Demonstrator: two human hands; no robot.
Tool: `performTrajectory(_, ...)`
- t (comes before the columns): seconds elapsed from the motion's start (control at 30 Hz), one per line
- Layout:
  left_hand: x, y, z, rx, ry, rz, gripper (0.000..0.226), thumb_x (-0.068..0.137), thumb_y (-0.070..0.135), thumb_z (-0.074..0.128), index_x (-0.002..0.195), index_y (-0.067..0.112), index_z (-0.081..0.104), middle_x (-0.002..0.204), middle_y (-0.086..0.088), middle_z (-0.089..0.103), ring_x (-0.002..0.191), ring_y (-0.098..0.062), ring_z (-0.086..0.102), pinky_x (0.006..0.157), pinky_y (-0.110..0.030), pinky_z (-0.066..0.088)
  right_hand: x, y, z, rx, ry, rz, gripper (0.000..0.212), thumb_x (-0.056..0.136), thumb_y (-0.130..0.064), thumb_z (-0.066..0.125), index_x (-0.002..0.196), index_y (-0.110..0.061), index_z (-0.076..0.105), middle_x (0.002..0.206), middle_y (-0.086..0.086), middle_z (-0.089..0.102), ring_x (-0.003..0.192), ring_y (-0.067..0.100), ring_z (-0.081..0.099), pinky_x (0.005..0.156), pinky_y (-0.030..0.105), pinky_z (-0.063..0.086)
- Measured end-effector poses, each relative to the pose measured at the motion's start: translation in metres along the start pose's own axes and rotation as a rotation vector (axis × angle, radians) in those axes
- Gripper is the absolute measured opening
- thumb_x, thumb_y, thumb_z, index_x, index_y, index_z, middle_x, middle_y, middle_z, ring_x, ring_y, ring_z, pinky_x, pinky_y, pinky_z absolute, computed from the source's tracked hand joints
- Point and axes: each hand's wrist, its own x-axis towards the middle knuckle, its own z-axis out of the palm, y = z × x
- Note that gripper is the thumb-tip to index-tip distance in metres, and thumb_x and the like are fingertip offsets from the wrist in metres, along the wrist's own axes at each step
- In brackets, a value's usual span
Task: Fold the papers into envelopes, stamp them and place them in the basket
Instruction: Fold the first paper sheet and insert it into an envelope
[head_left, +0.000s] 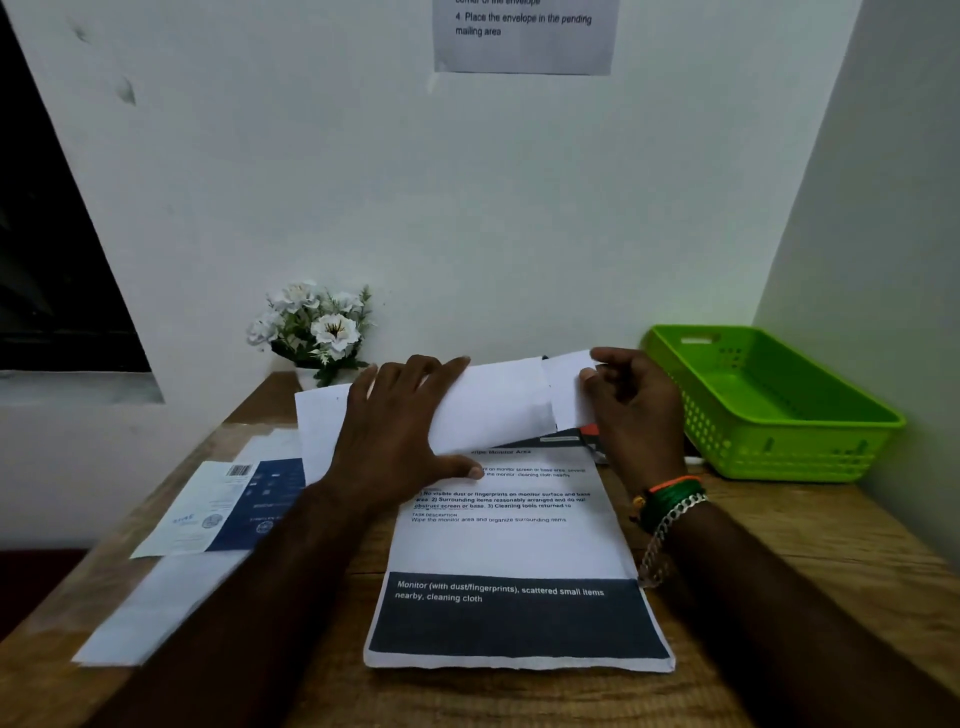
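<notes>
Folding risk: left hand (400, 441) flat on paper (493, 405), right hand (631, 410) pinching flap (569, 389); slipping would skew the crease.

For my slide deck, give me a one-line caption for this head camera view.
Left hand presses a white paper flat while the right hand folds its end, green basket waiting alongside.

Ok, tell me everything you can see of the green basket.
The green basket is a shallow rectangular tray that looks like moulded plastic, bright lime green. Its side walls are pierced with rows of small holes, and the far end wall has a slot handle cut into it. It sits upright on the wooden table at the far right, tucked into the corner where the walls meet. No envelope shows inside it. Neither hand touches it; the right hand is just to its left.
</notes>
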Motion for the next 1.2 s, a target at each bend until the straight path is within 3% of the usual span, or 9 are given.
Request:
performTrajectory(0.17,0.0,0.0,-0.003,-0.003,0.006,-0.039,0.119,0.055,0.095,0.055,0.156,0.039,0.026,0.142,0.009,0.043,0.13,-0.019,0.04,0.12,-0.049,0.024,-0.002,-0.001,-0.002,0.053,0.015,0.043,0.013,0.092,-0.005,0.065,0.099,-0.013,0.071,0.078,-0.001,0.067,0.063,-0.004,0.06,0.064,0.019,0.052)
performTrajectory(0.4,0.0,0.001,-0.003,-0.015,0.014,-0.04,0.118,0.057,0.093,0.06,0.156,0.039,0.026,0.142,0.009,0.043,0.13,-0.019,0.04,0.121,-0.049,0.022,-0.004,0.004,0.003,0.045,-0.105,0.08,0.018,0.086,-0.031,0.07,0.086,-0.013,0.076,0.087,0.006,0.076,0.085,0.02,0.071,0.084,0.05,0.059)
performTrajectory(0.5,0.0,0.003,-0.003,-0.014,0.023,-0.032,0.117,0.057,0.093,0.058,0.156,0.038,0.027,0.142,0.009,0.043,0.129,-0.019,0.041,0.12,-0.05,0.023,-0.007,-0.001,0.005,0.065,-0.144,0.066,0.027,0.086,-0.04,0.071,0.085,-0.014,0.078,0.103,0.01,0.071,0.094,0.014,0.069,0.092,0.042,0.056)
performTrajectory(0.67,-0.001,0.007,-0.001,-0.023,0.021,-0.027,0.116,0.058,0.093,0.057,0.156,0.037,0.028,0.141,0.008,0.044,0.129,-0.021,0.042,0.119,-0.052,0.024,-0.02,-0.007,0.013,0.069,-0.329,0.063,0.028,0.097,-0.037,0.06,0.074,-0.045,0.075,0.109,0.0,0.062,0.106,0.013,0.059,0.096,0.032,0.045)
performTrajectory(0.8,-0.001,0.008,-0.003,-0.027,0.021,-0.024,0.116,0.058,0.094,0.055,0.156,0.038,0.028,0.141,0.008,0.045,0.128,-0.021,0.043,0.117,-0.053,0.028,-0.023,-0.004,0.012,0.028,-0.458,0.146,0.022,0.093,-0.044,0.065,0.085,-0.025,0.073,0.098,-0.007,0.062,0.104,0.023,0.062,0.094,0.05,0.054)
performTrajectory(0.93,-0.003,0.015,-0.008,-0.064,0.012,-0.028,0.111,0.061,0.096,0.052,0.155,0.045,0.023,0.141,0.011,0.042,0.129,-0.018,0.042,0.117,-0.056,0.026,-0.02,-0.003,0.009,0.17,-0.314,0.154,0.007,0.087,-0.014,0.075,0.092,-0.014,0.071,0.081,0.005,0.066,0.071,0.015,0.059,0.071,0.042,0.056)
performTrajectory(1.0,-0.005,0.019,-0.01,-0.085,0.027,-0.015,0.101,0.063,0.094,0.052,0.15,0.047,0.029,0.141,0.013,0.041,0.129,-0.016,0.043,0.116,-0.056,0.026,-0.016,-0.004,0.007,0.202,-0.194,0.156,0.03,0.081,-0.003,0.079,0.104,-0.013,0.062,0.085,0.015,0.066,0.069,0.017,0.061,0.062,0.034,0.054)
performTrajectory(1.1,-0.005,0.025,-0.011,-0.114,0.067,-0.002,0.084,0.065,0.089,0.057,0.135,0.047,0.042,0.138,0.014,0.042,0.126,-0.015,0.044,0.114,-0.055,0.026,-0.014,-0.008,0.005,0.242,-0.084,0.162,0.045,0.077,-0.001,0.082,0.111,-0.016,0.057,0.087,0.014,0.071,0.068,0.016,0.065,0.058,0.03,0.052)
performTrajectory(1.2,-0.006,0.031,-0.01,-0.11,0.089,-0.004,0.074,0.065,0.087,0.059,0.126,0.046,0.047,0.134,0.014,0.04,0.124,-0.015,0.044,0.114,-0.053,0.026,-0.014,-0.007,0.007,0.215,-0.047,0.132,0.03,0.076,-0.003,0.083,0.095,-0.018,0.065,0.082,0.006,0.071,0.066,0.014,0.063,0.062,0.034,0.052)
